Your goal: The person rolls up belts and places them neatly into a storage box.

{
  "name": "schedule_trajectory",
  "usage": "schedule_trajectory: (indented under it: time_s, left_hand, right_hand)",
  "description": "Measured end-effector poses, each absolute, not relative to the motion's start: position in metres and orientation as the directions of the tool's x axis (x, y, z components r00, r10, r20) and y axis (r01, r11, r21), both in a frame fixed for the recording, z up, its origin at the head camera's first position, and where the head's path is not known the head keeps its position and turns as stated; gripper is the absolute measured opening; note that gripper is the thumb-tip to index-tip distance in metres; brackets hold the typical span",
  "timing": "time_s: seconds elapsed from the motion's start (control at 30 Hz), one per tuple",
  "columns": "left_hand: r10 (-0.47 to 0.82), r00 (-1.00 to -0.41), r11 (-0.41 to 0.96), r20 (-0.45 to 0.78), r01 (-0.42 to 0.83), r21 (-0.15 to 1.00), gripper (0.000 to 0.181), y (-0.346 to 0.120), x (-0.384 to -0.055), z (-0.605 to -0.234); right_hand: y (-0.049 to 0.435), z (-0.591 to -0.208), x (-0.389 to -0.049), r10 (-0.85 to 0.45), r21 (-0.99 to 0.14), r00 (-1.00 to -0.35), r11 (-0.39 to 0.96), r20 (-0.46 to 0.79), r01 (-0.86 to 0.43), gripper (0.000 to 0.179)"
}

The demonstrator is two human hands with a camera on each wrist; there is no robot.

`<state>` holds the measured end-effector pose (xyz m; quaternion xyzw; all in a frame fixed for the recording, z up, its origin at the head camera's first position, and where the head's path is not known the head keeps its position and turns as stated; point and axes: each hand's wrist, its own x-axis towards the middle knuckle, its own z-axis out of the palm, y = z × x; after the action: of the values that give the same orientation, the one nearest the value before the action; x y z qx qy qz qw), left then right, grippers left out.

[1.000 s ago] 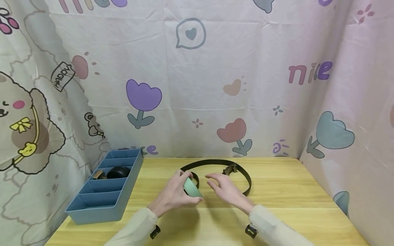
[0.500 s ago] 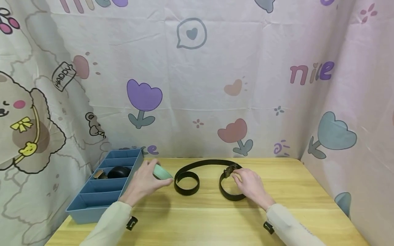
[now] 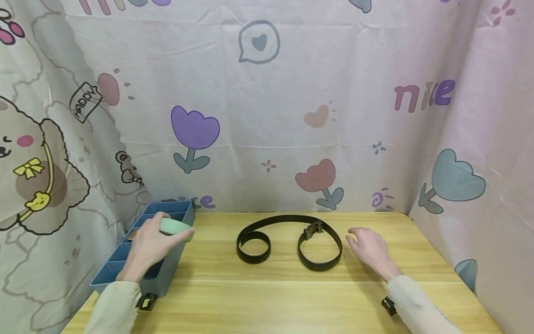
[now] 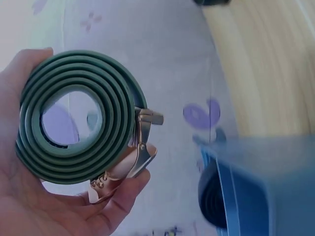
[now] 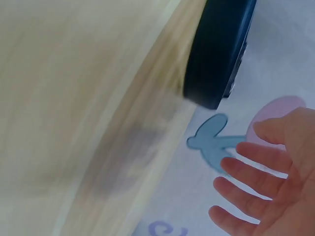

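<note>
My left hand [image 3: 152, 243] grips a rolled-up mint-green belt [image 3: 173, 226] above the blue divided box. The left wrist view shows the coil of the green belt [image 4: 81, 59] side-on, its metal buckle [image 4: 143, 142] near my fingertips. On the table lies a black belt [image 3: 288, 219], partly unrolled, with a loop at each end and a dark metal buckle [image 3: 313, 229] on the right loop. To the right of that loop, my right hand [image 3: 371, 248] hovers with relaxed fingers, holding nothing. In the right wrist view its fingers are spread apart from the black belt [image 5: 216, 54].
The blue box [image 3: 167, 273] stands at the table's left, split into several compartments. A black coil [image 4: 211, 196] sits in one of them. Behind the wooden table [image 3: 271, 306] hangs a printed curtain [image 3: 258, 102].
My left hand has carried the green belt leftward from the middle to over the box. My right hand moved right, reached the black belt's buckle loop, then drew away from it.
</note>
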<state>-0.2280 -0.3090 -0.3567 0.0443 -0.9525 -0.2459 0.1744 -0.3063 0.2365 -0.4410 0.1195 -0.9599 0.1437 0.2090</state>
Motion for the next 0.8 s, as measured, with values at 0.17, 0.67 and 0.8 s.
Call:
schedule_trajectory:
  time_s: [0.17, 0.67, 0.8]
  left_hand:
    - [-0.263, -0.905, 0.863, 0.334, -0.066, 0.5, 0.09, -0.339, -0.224, -0.357]
    - [-0.252, -0.945, 0.919, 0.207, -0.166, 0.358, 0.11, -0.38, -0.236, -0.367]
    - [-0.198, -0.976, 0.939, 0.087, -0.163, 0.302, 0.117, -0.388, -0.244, -0.37]
  right_hand:
    - [0.249, -0.443, -0.307, -0.156, -0.219, -0.893, 0.938, 0.422, -0.267, 0.036]
    - [0.25, -0.451, -0.3, -0.2, -0.156, -0.904, 0.949, 0.377, -0.275, 0.051]
    - [0.25, -0.453, -0.3, -0.19, -0.165, -0.912, 0.95, 0.364, -0.264, 0.049]
